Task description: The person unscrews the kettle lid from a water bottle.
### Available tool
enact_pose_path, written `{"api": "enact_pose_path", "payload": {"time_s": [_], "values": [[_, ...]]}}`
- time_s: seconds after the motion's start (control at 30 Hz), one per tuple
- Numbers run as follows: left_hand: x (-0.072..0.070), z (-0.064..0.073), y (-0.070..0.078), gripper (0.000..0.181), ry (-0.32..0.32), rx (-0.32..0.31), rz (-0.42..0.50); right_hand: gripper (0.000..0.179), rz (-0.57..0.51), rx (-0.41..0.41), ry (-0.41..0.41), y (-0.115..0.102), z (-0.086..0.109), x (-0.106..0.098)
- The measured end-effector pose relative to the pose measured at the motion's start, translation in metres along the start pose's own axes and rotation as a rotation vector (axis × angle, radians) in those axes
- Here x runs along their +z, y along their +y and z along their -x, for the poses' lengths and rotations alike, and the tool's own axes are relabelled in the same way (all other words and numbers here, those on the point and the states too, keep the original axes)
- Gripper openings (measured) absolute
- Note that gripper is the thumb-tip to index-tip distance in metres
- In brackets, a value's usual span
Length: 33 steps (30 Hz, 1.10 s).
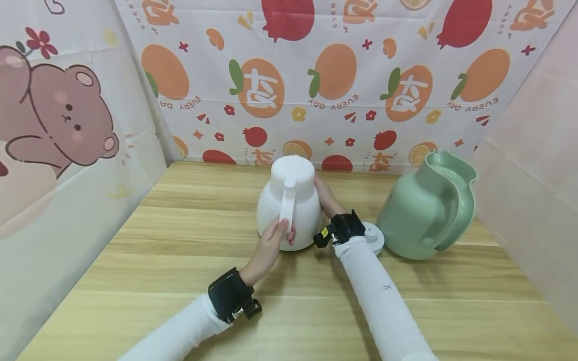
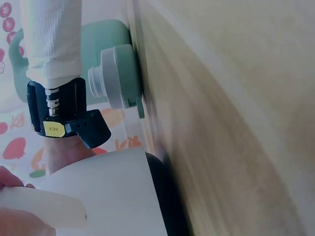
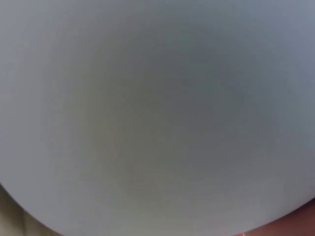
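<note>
Fruit-printed cloth (image 1: 334,70) is hung behind a wood-grain table (image 1: 149,281), on which the white jug (image 1: 304,215) is kept upright near the middle, its handle (image 1: 288,200) turned toward the person. The lower part of that handle is gripped by the left hand (image 1: 272,239), fingers and thumb curled round it. The jug's far right side is met by the right hand (image 1: 327,195), but its fingers are hidden by the body, and whether they are spread or pressed together cannot be told. In the left wrist view a dark base (image 2: 170,196) is seen close to the tabletop; full contact cannot be confirmed.

If the jug were raised by the handle alone, it could be swung or tipped, since the grip is set low and to one side. A slip could be caused by the smooth, rounded wall if little support is given by the right hand. The round lid (image 1: 374,239) could be nudged by the right wrist camera (image 1: 321,239) or sleeve (image 1: 379,296), being just beside them, and then be pushed against the green jug (image 1: 411,215).
</note>
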<state>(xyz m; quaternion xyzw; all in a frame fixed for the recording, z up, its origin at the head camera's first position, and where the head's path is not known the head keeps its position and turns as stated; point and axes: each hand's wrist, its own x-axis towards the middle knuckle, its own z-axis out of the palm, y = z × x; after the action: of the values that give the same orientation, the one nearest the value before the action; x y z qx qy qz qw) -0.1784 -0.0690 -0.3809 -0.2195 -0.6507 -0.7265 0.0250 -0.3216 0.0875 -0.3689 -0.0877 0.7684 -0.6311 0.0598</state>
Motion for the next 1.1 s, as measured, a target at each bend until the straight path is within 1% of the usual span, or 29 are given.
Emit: {"api": "enact_pose_path", "payload": {"time_s": [0.13,0.27,0.5,0.63,0.83,1.1], "values": [[0.001,0.005,0.0,0.033,-0.007,0.017,-0.007,0.054,0.006,0.025,0.001,0.0,0.007,0.0],[0.003,0.01,0.002,0.032,-0.002,0.023,-0.01,0.054,0.013,0.03,0.003,0.0,0.011,0.0],[0.007,0.017,0.003,0.032,0.009,0.01,-0.003,0.053,0.011,0.03,-0.011,0.0,0.017,0.0],[0.009,0.019,0.004,0.032,0.016,0.013,0.007,0.054,0.01,0.028,-0.017,0.0,0.02,-0.001],[0.012,0.02,0.005,0.032,0.016,0.019,0.01,0.056,0.014,0.05,-0.025,-0.002,0.024,-0.003],[0.014,0.021,0.004,0.032,0.011,0.031,0.018,0.055,0.017,0.042,-0.028,-0.002,0.026,-0.004]]}}
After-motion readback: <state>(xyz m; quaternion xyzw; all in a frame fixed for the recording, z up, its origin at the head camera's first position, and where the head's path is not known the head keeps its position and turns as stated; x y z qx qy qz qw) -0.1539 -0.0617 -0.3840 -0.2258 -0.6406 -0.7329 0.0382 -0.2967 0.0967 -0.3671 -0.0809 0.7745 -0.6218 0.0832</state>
